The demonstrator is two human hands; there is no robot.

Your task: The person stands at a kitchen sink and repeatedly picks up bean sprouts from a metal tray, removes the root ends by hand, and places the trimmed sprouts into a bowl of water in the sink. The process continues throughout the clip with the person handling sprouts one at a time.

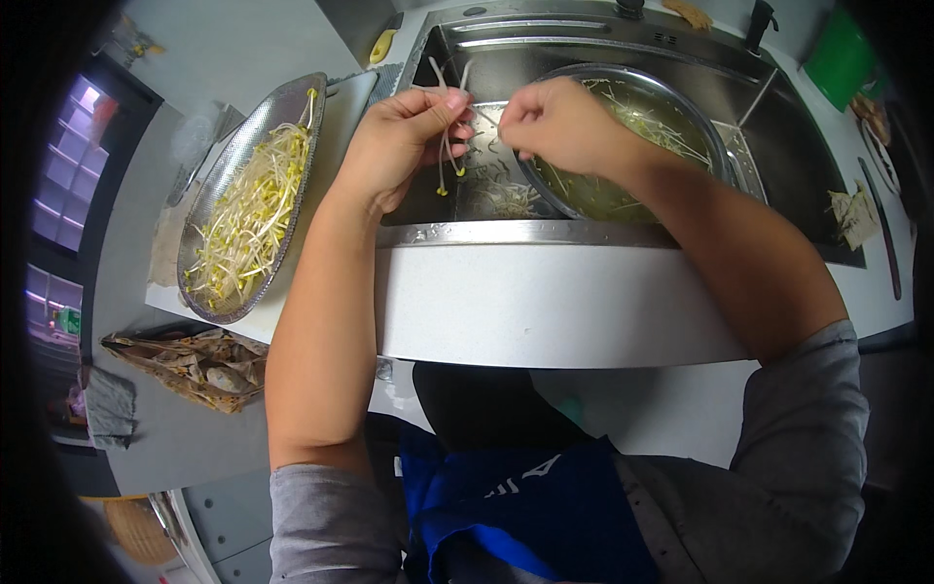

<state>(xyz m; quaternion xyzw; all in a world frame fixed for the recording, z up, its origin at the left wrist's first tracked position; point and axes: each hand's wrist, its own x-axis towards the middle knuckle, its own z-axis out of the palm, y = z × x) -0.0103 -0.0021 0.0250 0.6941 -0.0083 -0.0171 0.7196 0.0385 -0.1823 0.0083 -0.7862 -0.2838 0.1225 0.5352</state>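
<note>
Several bean sprouts (443,157) with yellow heads hang from my left hand (408,135), pinched between thumb and fingers above the sink's left part. My right hand (558,124) is just to its right, its fingertips closed on the thin end of a sprout that stretches between both hands. Beneath the right forearm, a round metal bowl (719,139) of cloudy water with floating sprouts rests in the steel sink. Loose root ends and bits (511,198) lie on the sink floor left of the bowl. A pile of sprouts (252,219) fills a long perforated metal basket (198,301) at my left.
The basket stands on a white cutting board (354,109). A yellow-handled tool (382,45) lies behind the sink's left corner. A dark faucet or dispenser (760,25) and a green container (839,62) are at the back right. A crumpled bag (211,369) sits below the counter at left.
</note>
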